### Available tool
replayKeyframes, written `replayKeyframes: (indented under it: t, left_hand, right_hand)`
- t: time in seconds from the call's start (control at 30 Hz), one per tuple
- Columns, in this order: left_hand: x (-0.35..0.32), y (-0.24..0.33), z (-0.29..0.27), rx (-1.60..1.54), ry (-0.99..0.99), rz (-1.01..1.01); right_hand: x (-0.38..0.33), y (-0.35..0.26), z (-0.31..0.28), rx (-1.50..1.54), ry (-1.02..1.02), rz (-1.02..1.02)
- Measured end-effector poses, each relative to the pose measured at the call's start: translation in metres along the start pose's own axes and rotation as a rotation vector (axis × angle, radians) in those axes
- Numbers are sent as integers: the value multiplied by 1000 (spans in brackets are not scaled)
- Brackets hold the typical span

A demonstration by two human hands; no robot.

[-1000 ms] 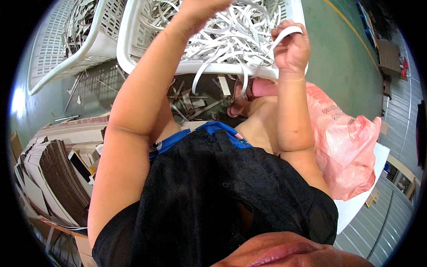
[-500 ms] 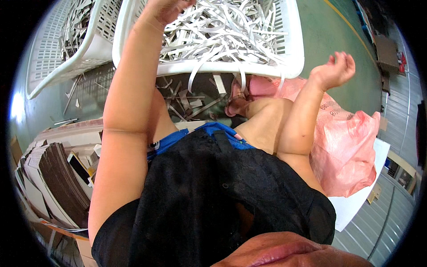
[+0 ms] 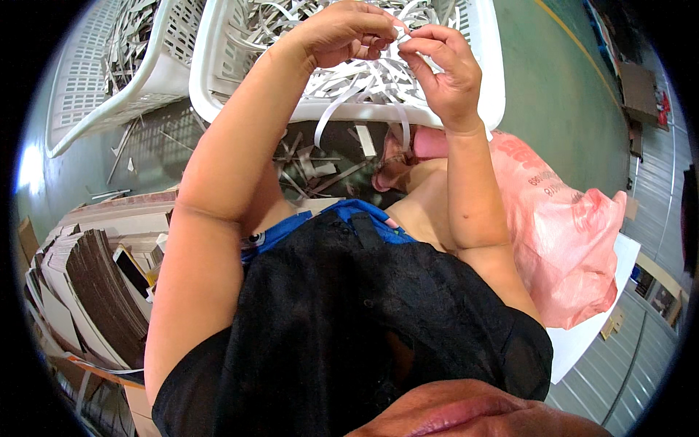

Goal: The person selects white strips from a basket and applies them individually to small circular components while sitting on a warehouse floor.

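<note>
Over a white plastic basket (image 3: pixel 492 84), my two hands almost meet. The basket is heaped with narrow white paper strips (image 3: pixel 349 81), a few of which hang over its near rim. The fingers of my left hand (image 3: pixel 348 33) are curled, with the tips against a small piece of white strip (image 3: pixel 401 36). From the right, my right hand (image 3: pixel 450 73) pinches the same small piece between thumb and forefinger. Most of this piece is hidden by the fingers.
A second white basket (image 3: pixel 102 130) with grey-white scraps stands at far left. Loose strips litter the floor between my legs. Stacked cardboard sheets (image 3: pixel 98 291) lie on my left, with a phone-like dark object (image 3: pixel 131 273). A pink woven sack (image 3: pixel 564 255) rests on my right.
My left hand has come back from the frame's top edge, moving right. My right hand has swung left from beside the basket, and both now meet at a small white piece.
</note>
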State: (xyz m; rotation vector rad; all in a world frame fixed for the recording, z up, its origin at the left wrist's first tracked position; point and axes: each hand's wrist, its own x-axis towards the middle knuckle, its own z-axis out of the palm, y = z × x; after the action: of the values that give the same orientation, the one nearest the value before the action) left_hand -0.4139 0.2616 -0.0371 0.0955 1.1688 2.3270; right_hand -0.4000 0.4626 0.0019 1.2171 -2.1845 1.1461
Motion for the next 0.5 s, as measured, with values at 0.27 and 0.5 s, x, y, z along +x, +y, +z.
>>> replayKeyframes:
  t: [0.27, 0.5]
  left_hand:
    - [-2, 7, -8, 78, 19, 35]
    - [0, 2, 3, 254, 77, 129]
  right_hand:
    - [3, -13, 11, 289, -58, 343]
    - [-6, -2, 21, 328, -12, 419]
